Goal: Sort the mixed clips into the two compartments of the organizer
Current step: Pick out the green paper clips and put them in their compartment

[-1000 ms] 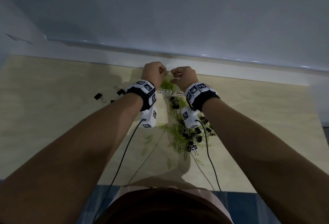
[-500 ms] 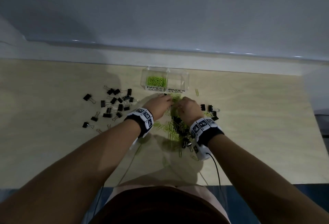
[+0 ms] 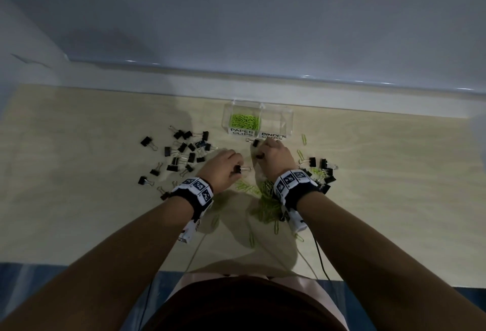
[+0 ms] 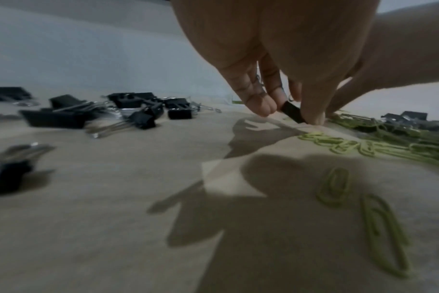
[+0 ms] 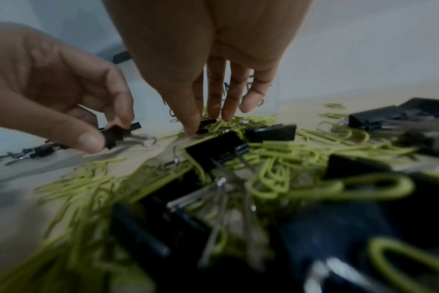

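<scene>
The clear organizer (image 3: 288, 120) stands at the table's far edge. Its left compartment, labelled PAPER CLIPS, holds green paper clips (image 3: 243, 120); I see nothing in the right one, labelled BINDER CLIPS. My left hand (image 3: 234, 166) (image 4: 286, 111) pinches a black binder clip (image 3: 243, 169) (image 4: 295, 117) just above the table. My right hand (image 3: 263, 153) (image 5: 201, 121) pinches another black binder clip (image 3: 259, 156) (image 5: 208, 123) at the far end of the mixed pile (image 3: 265, 199). Both hands are just in front of the organizer.
Several loose black binder clips (image 3: 184, 152) lie scattered to the left, and more (image 3: 323, 173) sit to the right among green paper clips. Single green paper clips (image 3: 303, 139) lie around. Cables (image 3: 319, 254) trail off the near edge. A white wall ledge (image 3: 368, 102) runs behind the table.
A second ago both hands were up at the organizer. They have drawn back to the pile, and each now pinches a black binder clip.
</scene>
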Tool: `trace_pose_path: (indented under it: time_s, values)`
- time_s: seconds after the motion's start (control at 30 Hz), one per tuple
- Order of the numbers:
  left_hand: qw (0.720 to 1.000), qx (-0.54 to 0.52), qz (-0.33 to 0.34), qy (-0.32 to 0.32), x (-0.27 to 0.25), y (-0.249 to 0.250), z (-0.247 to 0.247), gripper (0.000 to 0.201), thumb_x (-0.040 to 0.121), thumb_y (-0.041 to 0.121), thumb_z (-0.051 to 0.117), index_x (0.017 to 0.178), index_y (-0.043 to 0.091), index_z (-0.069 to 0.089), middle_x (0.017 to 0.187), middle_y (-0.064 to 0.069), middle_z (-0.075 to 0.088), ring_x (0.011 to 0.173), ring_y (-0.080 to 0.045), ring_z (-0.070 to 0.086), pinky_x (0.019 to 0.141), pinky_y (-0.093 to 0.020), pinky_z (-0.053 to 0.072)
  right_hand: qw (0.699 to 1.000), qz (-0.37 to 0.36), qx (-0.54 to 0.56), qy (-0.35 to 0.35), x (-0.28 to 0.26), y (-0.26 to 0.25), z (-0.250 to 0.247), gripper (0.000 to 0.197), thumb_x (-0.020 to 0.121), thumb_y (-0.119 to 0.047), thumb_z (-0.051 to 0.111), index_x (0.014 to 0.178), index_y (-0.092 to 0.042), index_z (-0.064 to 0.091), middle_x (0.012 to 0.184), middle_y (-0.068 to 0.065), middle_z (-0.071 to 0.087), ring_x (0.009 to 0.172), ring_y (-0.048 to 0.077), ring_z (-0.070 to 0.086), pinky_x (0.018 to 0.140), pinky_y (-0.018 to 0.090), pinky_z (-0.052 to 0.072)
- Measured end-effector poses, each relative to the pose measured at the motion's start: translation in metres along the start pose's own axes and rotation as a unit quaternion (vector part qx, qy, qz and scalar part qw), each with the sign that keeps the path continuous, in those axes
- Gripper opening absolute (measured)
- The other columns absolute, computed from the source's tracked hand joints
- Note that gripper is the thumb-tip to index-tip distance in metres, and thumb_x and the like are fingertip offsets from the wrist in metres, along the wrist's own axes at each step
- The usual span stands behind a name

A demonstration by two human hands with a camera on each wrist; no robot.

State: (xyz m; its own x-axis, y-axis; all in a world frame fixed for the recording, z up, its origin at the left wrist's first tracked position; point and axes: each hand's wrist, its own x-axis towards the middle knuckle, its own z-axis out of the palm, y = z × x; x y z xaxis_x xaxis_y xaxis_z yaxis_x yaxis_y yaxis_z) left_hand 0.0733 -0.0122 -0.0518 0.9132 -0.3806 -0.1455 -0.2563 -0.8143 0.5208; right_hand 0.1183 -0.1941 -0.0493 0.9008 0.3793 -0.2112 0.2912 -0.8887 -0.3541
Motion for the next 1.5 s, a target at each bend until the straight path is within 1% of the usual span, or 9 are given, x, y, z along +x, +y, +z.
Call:
trace_pose_path:
  time_s: [0.13,0.27,0.43,0.57,0.83,1.0,1.2,1.4,1.5]
  values:
    - [0.989,-0.054,-0.087,0.103,-0.01,-0.017,-0.01,0.023,0.082,0.022,0.066,0.099,0.011,0.054,0.104,-0.007,0.055,0.089,-0.021,0.056,0.075,-0.034,0.05,0.997,-0.003,0.074,-0.001,-0.007,0.001,0.002,0.008,0.076,-0.003,0.06,0.084,-0.002,0.062,0.098,0.012,0.055,0.082,0.032,0.056,0.067,0.03,0.045]
    - [0.977,0.018,-0.139,0.157,-0.011,-0.039,-0.02,0.028,0.08,0.022,0.068,0.102,0.007,0.057,0.103,-0.014,0.057,0.095,-0.032,0.053,0.078,-0.039,0.048,0.986,-0.001,0.164,0.014,-0.019,0.002,-0.007,0.017,0.069,-0.009,0.068,0.082,-0.006,0.057,0.089,0.008,0.053,0.072,0.028,0.054,0.063,0.035,0.049]
    - [0.994,0.028,-0.074,0.071,0.016,-0.008,-0.021,0.03,0.088,0.022,0.058,0.115,0.01,0.055,0.119,-0.009,0.053,0.111,-0.026,0.047,0.095,-0.041,0.043,0.964,0.06,0.257,0.029,-0.033,0.01,-0.012,0.015,0.076,0.001,0.061,0.084,-0.011,0.059,0.08,0.003,0.066,0.074,0.019,0.064,0.066,0.021,0.052]
    - [0.997,-0.065,-0.032,-0.031,0.03,0.035,-0.002,0.027,0.086,0.014,0.058,0.113,0.016,0.056,0.116,0.0,0.055,0.107,-0.016,0.052,0.092,-0.03,0.046,0.95,0.082,0.3,0.011,-0.041,0.019,-0.001,0.026,0.074,0.005,0.059,0.078,-0.02,0.059,0.077,0.0,0.07,0.075,0.013,0.068,0.076,0.035,0.058]
    - [0.994,-0.083,-0.03,-0.071,0.01,0.032,0.02,0.034,0.081,0.009,0.061,0.116,0.009,0.06,0.112,-0.005,0.054,0.105,-0.018,0.051,0.097,-0.033,0.045,0.987,0.008,0.16,0.018,-0.06,0.006,-0.001,0.014,0.076,-0.01,0.061,0.09,-0.012,0.065,0.091,0.005,0.061,0.085,0.025,0.058,0.076,0.038,0.052]
    - [0.994,-0.073,-0.063,-0.06,0.003,0.031,0.027,0.037,0.079,0.012,0.069,0.115,0.008,0.061,0.11,-0.005,0.051,0.103,-0.02,0.053,0.095,-0.029,0.044,0.998,0.04,0.021,-0.05,-0.061,-0.013,0.007,0.044,0.077,-0.035,0.062,0.12,-0.027,0.054,0.115,0.006,0.052,0.112,0.028,0.044,0.095,0.044,0.041]
    - [0.987,-0.121,-0.102,-0.011,-0.003,0.029,0.028,0.019,0.079,0.014,0.07,0.096,0.006,0.067,0.101,-0.006,0.057,0.092,-0.02,0.057,0.086,-0.03,0.047,0.999,0.02,0.029,-0.019,-0.061,-0.013,0.006,0.032,0.078,-0.032,0.062,0.109,-0.022,0.058,0.108,0.005,0.056,0.108,0.028,0.047,0.091,0.044,0.037]
    - [0.936,-0.321,-0.14,0.047,-0.004,0.046,0.009,0.015,0.079,0.016,0.073,0.093,0.012,0.068,0.088,0.003,0.067,0.082,-0.01,0.062,0.074,-0.012,0.048,0.976,-0.046,0.178,0.114,-0.065,0.003,-0.008,0.036,0.073,-0.006,0.069,0.107,-0.015,0.067,0.103,0.004,0.07,0.095,0.023,0.064,0.086,0.039,0.051]
    - [0.897,-0.412,-0.152,0.048,0.002,0.056,-0.001,0.012,0.081,0.012,0.07,0.093,0.011,0.067,0.091,-0.002,0.07,0.083,-0.012,0.065,0.08,-0.023,0.051,0.95,-0.03,0.268,0.155,-0.066,0.005,-0.016,0.03,0.074,0.003,0.069,0.1,-0.011,0.07,0.094,0.004,0.071,0.084,0.013,0.065,0.08,0.025,0.053]
